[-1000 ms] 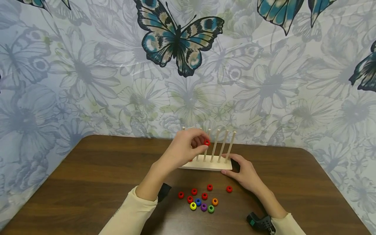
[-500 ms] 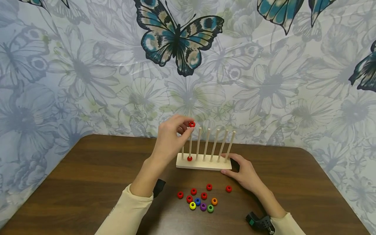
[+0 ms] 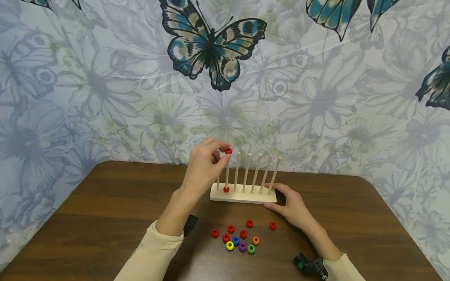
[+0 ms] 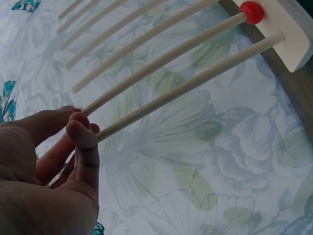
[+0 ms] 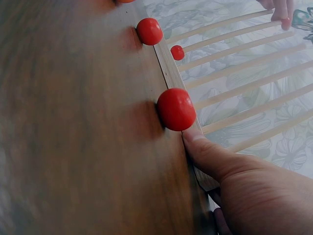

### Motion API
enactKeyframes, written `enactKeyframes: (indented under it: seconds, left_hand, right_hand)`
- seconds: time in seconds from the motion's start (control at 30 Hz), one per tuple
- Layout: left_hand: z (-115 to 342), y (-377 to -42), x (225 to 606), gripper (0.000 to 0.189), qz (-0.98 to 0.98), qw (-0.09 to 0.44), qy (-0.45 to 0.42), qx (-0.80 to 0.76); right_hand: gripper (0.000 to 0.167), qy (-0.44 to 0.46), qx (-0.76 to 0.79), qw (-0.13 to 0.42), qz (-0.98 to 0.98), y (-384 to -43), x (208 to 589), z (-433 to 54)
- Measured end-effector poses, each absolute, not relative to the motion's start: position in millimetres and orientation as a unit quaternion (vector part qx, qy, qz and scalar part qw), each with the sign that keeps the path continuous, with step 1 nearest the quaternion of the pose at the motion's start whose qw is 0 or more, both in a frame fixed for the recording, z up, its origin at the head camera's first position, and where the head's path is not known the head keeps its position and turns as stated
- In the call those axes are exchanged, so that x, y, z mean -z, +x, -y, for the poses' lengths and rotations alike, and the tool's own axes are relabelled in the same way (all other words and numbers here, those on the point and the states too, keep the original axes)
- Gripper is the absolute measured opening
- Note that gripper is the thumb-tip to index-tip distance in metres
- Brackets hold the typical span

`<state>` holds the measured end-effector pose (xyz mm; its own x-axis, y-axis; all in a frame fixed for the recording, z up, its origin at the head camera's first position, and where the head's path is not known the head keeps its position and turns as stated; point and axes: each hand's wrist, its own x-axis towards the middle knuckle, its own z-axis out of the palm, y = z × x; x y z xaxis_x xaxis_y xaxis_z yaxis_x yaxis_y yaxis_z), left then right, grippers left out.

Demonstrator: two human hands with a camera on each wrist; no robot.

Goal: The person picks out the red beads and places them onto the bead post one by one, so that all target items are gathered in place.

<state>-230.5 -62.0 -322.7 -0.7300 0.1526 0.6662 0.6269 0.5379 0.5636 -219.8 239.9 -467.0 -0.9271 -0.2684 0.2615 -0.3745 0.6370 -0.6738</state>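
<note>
Thumb and fingers of my left hand (image 3: 204, 166) pinch a red bead (image 3: 228, 150) at the tip of the second peg from the left. In the left wrist view the fingers (image 4: 83, 134) hide that bead. Another red bead (image 3: 226, 189) sits at the bottom of the same peg. The pegs rise from a pale wooden board (image 3: 246, 198), the base of a peg stand. My right hand (image 3: 293, 207) grips the board's right end, thumb on the near edge, as the right wrist view also shows.
In front of the stand lie several loose red beads (image 3: 243, 234), plus blue (image 3: 236, 241), yellow (image 3: 230, 246), purple (image 3: 242, 247), green (image 3: 251, 249) and orange (image 3: 256, 240) ones. A butterfly-patterned cloth (image 3: 140, 97) hangs behind the brown table (image 3: 105, 218).
My left hand has moved left and up with the red bead, from the middle pegs to the second peg's tip. Lately the bead has tilted flatter and dropped slightly. The right hand stays put.
</note>
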Motion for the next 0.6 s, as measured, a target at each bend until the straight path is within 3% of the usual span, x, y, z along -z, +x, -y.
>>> enactKeyframes:
  seconds: [0.27,0.6]
  left_hand:
    - [60,-230,322,0.013,0.802,0.319,-0.259,0.433]
    - [41,-228,336,0.006,0.784,0.292,-0.326,0.439]
  right_hand:
    - [0.059,0.176,-0.387,0.068,0.903,-220,466,-240]
    - [0.058,0.175,-0.388,0.069,0.902,-220,465,-240]
